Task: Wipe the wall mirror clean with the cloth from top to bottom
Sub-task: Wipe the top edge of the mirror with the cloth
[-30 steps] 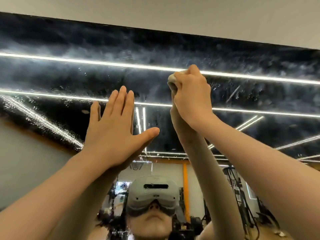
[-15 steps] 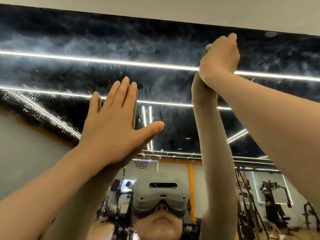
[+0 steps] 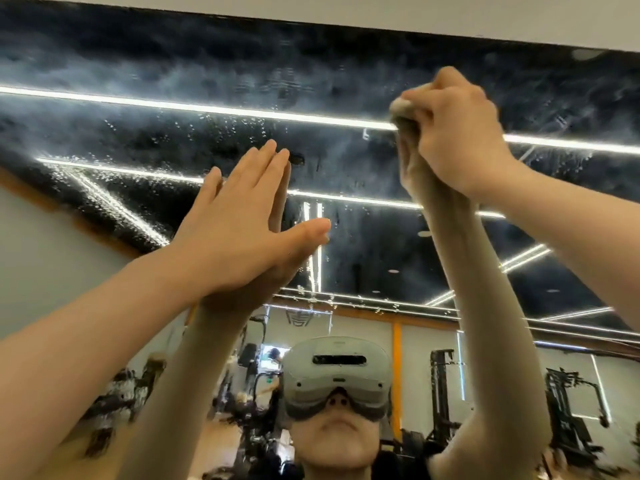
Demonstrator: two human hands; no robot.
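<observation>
Glass streaked with droplets and hazy smears fills most of the frame: the wall mirror (image 3: pixel 207 81) runs from the upper left to the upper right, its top edge meeting a pale wall (image 3: pixel 450 12) along the top of the picture. At the upper right, the right hand (image 3: pixel 457 133) is bunched into a fist around a pale cloth (image 3: pixel 401 107), of which only a small wad shows at the fingertips, pressed against the glass close to the mirror's top edge. Left of centre, the left hand (image 3: pixel 242 230) lies flat on the glass with fingers straight and together and the thumb spread to the right, holding nothing. Each hand meets its own reflection in the glass. Bright light strips (image 3: pixel 207 107) cross the reflection of a dark ceiling. At the bottom centre the mirror shows the person wearing a grey headset (image 3: pixel 337 375), with blurred gym equipment (image 3: pixel 571 410) behind at the lower right.
</observation>
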